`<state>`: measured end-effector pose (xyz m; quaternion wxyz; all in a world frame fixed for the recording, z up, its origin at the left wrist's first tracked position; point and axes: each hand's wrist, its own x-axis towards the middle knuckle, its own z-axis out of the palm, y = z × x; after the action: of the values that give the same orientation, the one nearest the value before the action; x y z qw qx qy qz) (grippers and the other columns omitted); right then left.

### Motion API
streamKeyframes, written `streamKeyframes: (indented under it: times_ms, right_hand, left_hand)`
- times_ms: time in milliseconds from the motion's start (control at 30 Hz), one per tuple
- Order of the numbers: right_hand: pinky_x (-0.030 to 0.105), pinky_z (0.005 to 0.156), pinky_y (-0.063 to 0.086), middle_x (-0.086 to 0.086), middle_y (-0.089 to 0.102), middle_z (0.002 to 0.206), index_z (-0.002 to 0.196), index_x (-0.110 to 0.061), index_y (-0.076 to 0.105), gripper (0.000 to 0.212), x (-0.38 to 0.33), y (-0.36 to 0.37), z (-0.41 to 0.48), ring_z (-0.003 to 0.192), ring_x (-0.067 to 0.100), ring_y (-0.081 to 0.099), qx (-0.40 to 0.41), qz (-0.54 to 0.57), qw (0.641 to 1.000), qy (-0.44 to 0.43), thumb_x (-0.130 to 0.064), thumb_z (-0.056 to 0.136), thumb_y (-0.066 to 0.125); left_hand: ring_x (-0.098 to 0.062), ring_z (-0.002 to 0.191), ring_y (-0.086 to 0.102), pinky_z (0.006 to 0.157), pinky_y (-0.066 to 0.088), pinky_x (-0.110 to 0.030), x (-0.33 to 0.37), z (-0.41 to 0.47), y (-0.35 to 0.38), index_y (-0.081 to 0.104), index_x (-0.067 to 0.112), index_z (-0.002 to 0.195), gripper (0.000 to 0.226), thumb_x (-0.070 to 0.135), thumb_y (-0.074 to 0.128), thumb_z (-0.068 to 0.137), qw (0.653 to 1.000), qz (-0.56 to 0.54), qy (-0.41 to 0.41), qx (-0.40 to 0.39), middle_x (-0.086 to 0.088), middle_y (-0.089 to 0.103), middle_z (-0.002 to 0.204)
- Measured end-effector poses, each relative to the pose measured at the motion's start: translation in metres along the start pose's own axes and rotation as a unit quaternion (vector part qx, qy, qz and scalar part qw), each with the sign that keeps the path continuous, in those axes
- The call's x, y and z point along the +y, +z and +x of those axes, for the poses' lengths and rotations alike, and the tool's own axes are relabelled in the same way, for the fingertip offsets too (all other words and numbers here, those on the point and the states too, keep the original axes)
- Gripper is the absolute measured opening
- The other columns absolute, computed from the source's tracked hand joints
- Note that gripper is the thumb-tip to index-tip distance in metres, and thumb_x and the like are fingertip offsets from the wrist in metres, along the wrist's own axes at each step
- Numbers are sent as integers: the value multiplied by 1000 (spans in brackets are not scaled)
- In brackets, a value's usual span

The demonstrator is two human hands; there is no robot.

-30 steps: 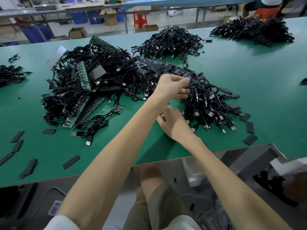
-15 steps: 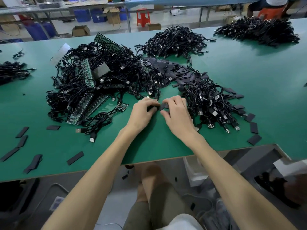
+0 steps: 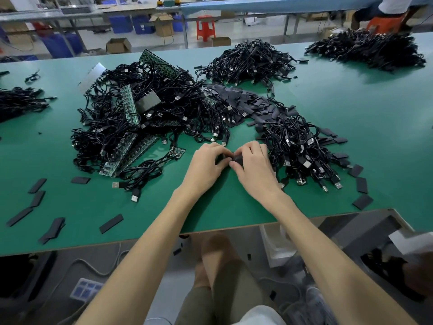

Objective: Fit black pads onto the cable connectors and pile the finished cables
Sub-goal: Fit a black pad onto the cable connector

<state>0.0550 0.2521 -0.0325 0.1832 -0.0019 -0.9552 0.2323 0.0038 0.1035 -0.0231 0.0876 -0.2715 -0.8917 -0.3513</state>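
Note:
My left hand (image 3: 207,164) and my right hand (image 3: 254,166) meet at the middle of the green table (image 3: 351,109), fingertips together. Between them they pinch a small black pad (image 3: 237,158), mostly hidden by the fingers; whether a connector is inside it I cannot tell. A heap of loose black pads (image 3: 243,102) lies just beyond the hands. To the right of my right hand sits a pile of black cables (image 3: 302,151) with USB plugs. A bigger tangle of cables with green circuit boards (image 3: 140,118) lies to the left.
More cable piles lie at the back (image 3: 248,62), far right (image 3: 367,50) and far left (image 3: 21,102). Loose black pads dot the front left (image 3: 111,223) and right edge (image 3: 362,185). The table's front edge runs just below my forearms. A person sits at the back right (image 3: 389,8).
One second ago my left hand reached up into the pad heap while my right waited below. It came back down, and now both hands work a pad together in front of me.

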Motion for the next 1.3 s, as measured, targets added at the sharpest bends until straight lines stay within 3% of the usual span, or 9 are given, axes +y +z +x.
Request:
streamKeyframes:
  times_ms: [100, 233, 333, 400, 600, 867, 1067, 1200, 1300]
  right_hand:
    - [35, 114, 28, 8, 51, 143, 136, -8, 57, 41, 0, -1, 1, 135, 25, 35, -20, -15, 1000, -9, -30, 102, 60]
    - [37, 114, 24, 0, 50, 150, 140, -14, 55, 38, 1, 3, 0, 139, 20, 33, -43, -31, 998, -24, -31, 107, 48]
    - [38, 114, 27, -1, 52, 150, 138, -14, 57, 37, 3, 4, -1, 137, 20, 35, -39, -26, 999, -17, -31, 107, 48]
    - [37, 113, 28, -1, 53, 148, 137, -14, 58, 36, 2, 4, 0, 136, 20, 36, -36, -23, 999, -14, -31, 107, 49]
    - [36, 112, 30, 2, 55, 144, 134, -11, 60, 35, 1, 2, 0, 134, 21, 38, -26, -24, 999, -16, -31, 106, 52]
    - [39, 109, 34, 0, 58, 139, 137, -14, 57, 36, -2, 1, -2, 131, 21, 40, -19, -6, 999, -41, -28, 103, 57]
    - [40, 106, 40, 0, 64, 126, 129, -14, 61, 30, -3, -2, -3, 125, 20, 44, -15, 15, 997, -74, -19, 99, 62]
    - [41, 98, 45, 8, 66, 109, 113, -6, 65, 16, -6, -5, -4, 117, 24, 48, -8, 35, 997, -65, -16, 101, 58]
    - [40, 91, 45, 10, 65, 102, 106, -4, 64, 17, -9, -10, -4, 111, 25, 49, -5, 60, 998, -35, -18, 104, 56]
  left_hand:
    - [-25, 107, 56, 98, 43, -40, 2, -1, -2, 74, 13, 109, 16, 12, 66, 96, 1000, 13, 0, 15, -3, 69, 109]
    - [-30, 128, 47, 108, 28, -39, -2, -5, -7, 66, 11, 125, 42, -8, 52, 90, 967, 138, -100, 191, -10, 58, 131]
    - [-37, 147, 23, 118, 12, -52, -3, -4, -8, 50, 4, 135, 42, -3, 43, 94, 936, 196, -257, 136, -20, 35, 154]
    - [-40, 146, 22, 118, 10, -55, -2, -3, -7, 47, -1, 131, 37, 0, 40, 95, 925, 205, -309, 85, -26, 28, 156]
    - [-36, 115, 49, 97, 31, -42, -3, -8, -6, 51, 2, 127, 29, 7, 55, 98, 951, 201, -190, 139, -19, 40, 133]
    - [-28, 95, 63, 89, 50, -44, 3, -10, -5, 69, 7, 113, 24, 26, 65, 99, 993, 74, -45, 79, -7, 62, 115]
    - [-26, 85, 60, 80, 50, -41, 10, -13, -6, 71, 4, 100, 20, 20, 59, 102, 996, 27, 7, 85, -5, 63, 98]
    - [-30, 98, 62, 81, 47, -33, 15, -15, -8, 70, 3, 97, 15, 12, 59, 101, 997, -1, 34, 64, 3, 59, 93]
    - [-28, 88, 59, 80, 50, -42, 15, -15, -8, 68, 3, 98, 15, 13, 58, 102, 996, 9, 49, 76, -2, 62, 96]
